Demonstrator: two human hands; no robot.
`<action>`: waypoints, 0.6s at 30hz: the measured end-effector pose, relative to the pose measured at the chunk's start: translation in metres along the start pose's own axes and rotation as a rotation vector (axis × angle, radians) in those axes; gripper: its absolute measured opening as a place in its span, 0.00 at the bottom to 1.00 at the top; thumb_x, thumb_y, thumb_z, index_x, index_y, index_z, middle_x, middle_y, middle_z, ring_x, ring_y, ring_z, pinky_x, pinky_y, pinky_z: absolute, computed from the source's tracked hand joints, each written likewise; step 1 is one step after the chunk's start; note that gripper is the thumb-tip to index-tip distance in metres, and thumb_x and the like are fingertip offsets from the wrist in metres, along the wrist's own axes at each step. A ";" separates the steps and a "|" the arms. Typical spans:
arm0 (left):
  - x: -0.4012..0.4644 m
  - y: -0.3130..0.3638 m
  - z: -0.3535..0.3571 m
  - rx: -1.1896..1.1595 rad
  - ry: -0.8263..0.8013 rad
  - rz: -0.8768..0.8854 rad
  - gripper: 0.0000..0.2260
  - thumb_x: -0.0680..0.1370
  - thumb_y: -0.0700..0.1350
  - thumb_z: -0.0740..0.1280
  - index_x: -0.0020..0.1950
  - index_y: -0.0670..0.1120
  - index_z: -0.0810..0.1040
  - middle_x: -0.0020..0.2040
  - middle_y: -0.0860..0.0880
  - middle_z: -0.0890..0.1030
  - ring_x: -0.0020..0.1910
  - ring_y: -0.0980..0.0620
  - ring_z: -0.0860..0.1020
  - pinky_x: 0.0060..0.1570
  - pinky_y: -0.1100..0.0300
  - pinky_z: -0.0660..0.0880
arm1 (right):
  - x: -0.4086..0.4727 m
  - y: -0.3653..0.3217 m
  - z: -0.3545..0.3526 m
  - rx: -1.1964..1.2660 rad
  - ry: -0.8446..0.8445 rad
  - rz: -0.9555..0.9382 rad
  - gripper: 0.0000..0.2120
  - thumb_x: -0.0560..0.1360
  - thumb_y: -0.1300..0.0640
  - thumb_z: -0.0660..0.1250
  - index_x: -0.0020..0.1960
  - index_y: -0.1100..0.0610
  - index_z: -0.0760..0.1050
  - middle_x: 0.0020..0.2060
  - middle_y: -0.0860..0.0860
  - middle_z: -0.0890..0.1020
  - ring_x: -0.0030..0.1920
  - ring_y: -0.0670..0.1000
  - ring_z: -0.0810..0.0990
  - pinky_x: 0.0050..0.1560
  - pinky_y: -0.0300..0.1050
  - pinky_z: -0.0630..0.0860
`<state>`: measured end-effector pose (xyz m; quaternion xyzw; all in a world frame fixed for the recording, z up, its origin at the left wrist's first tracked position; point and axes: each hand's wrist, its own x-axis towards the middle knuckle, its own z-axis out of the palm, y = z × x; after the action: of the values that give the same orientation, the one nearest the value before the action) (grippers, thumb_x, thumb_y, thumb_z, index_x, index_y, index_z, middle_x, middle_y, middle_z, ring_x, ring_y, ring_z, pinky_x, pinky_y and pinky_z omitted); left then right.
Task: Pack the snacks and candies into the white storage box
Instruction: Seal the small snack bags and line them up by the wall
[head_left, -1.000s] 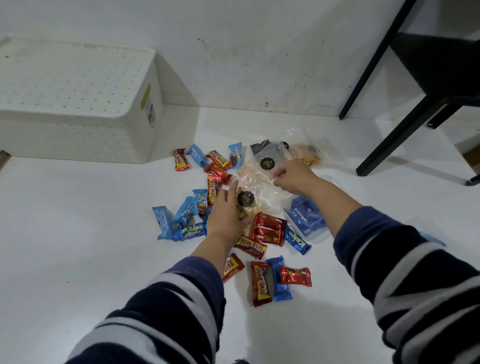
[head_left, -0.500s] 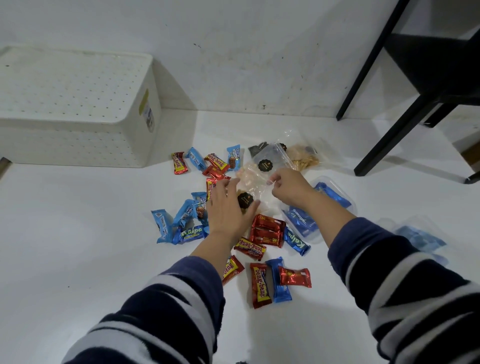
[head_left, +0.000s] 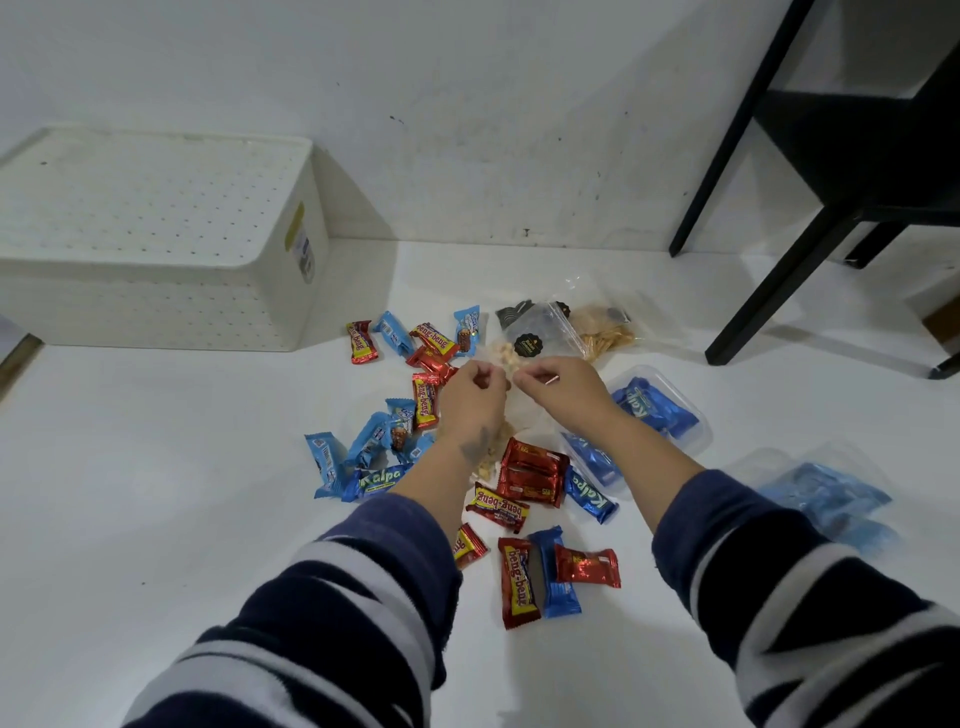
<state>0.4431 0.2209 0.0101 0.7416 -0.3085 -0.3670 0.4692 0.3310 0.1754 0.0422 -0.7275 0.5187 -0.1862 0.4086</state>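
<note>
The white storage box (head_left: 156, 244) runs off the left edge, so its far end is unseen; it shows only a perforated face, and its inside cannot be told; the label (head_left: 303, 249) on its side is too small to read. The left hand (head_left: 470, 400) and right hand (head_left: 563, 387) cover most of a clear snack bag (head_left: 501, 358) (whether the fingers pinch its film is hard to tell); the black sticker (head_left: 527, 345) beyond them bears unreadable print. The blue packets (head_left: 826, 493) at right are blurred. The black frame (head_left: 810, 171) is cut by the top and right edges.
</note>
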 end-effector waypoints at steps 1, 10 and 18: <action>0.000 -0.001 -0.001 -0.011 -0.012 -0.001 0.07 0.78 0.47 0.62 0.43 0.49 0.78 0.42 0.49 0.82 0.41 0.49 0.80 0.44 0.53 0.79 | 0.000 -0.001 0.001 0.010 0.017 0.003 0.09 0.75 0.57 0.69 0.52 0.59 0.83 0.48 0.52 0.84 0.46 0.45 0.78 0.50 0.38 0.73; -0.008 0.000 -0.001 0.071 -0.054 0.014 0.08 0.80 0.46 0.62 0.42 0.50 0.77 0.46 0.49 0.82 0.41 0.53 0.78 0.46 0.56 0.76 | 0.016 0.001 0.004 -0.239 0.019 0.111 0.09 0.77 0.57 0.63 0.39 0.57 0.77 0.41 0.54 0.81 0.45 0.53 0.78 0.50 0.46 0.75; -0.003 -0.028 -0.009 0.423 0.067 0.201 0.11 0.78 0.47 0.65 0.60 0.52 0.74 0.63 0.48 0.71 0.64 0.49 0.68 0.62 0.56 0.67 | 0.023 0.001 0.005 -0.216 -0.008 0.084 0.08 0.79 0.55 0.60 0.49 0.55 0.76 0.47 0.54 0.81 0.48 0.56 0.79 0.51 0.52 0.77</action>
<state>0.4527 0.2379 -0.0123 0.8007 -0.4351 -0.2206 0.3477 0.3429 0.1565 0.0346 -0.7456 0.5643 -0.1089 0.3374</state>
